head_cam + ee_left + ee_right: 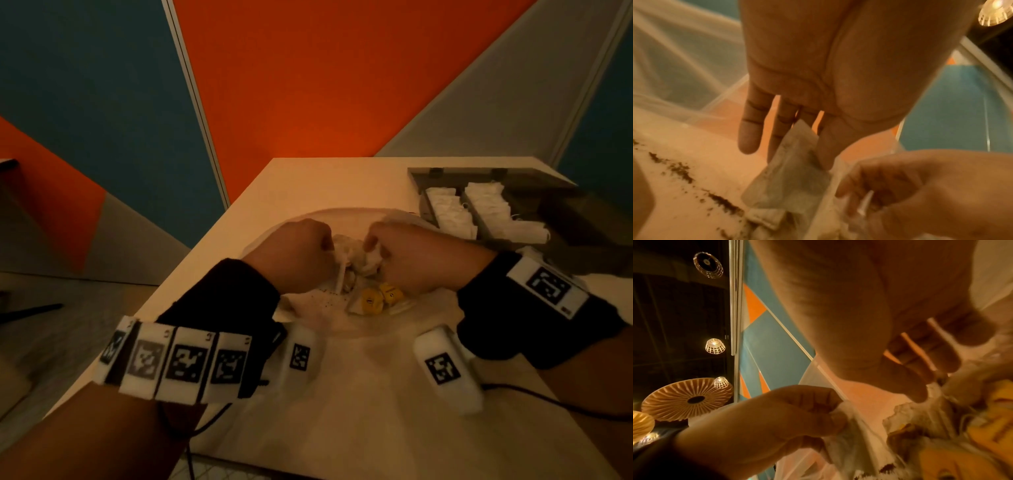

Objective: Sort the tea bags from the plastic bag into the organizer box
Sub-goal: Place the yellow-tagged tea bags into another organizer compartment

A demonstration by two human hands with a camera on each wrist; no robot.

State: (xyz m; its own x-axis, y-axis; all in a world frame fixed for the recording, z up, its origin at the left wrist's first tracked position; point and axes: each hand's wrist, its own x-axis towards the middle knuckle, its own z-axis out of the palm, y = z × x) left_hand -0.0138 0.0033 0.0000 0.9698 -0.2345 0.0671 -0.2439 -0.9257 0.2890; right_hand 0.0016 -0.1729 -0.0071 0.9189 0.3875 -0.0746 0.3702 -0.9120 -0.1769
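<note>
A clear plastic bag lies open on the table, holding crumpled white tea bags and yellow tags. My left hand is at the bag's mouth. In the left wrist view its fingers point down and a tea bag is pinched among them. My right hand is beside it, fingers curled round the bag's zip edge. The grey organizer box stands open at the right rear, with white tea bags in two compartments.
Loose tea crumbs are scattered on the plastic inside the bag. The box's lid lies open toward the wall. The table's left edge runs diagonally close to my left arm. A black cable trails from my right wrist.
</note>
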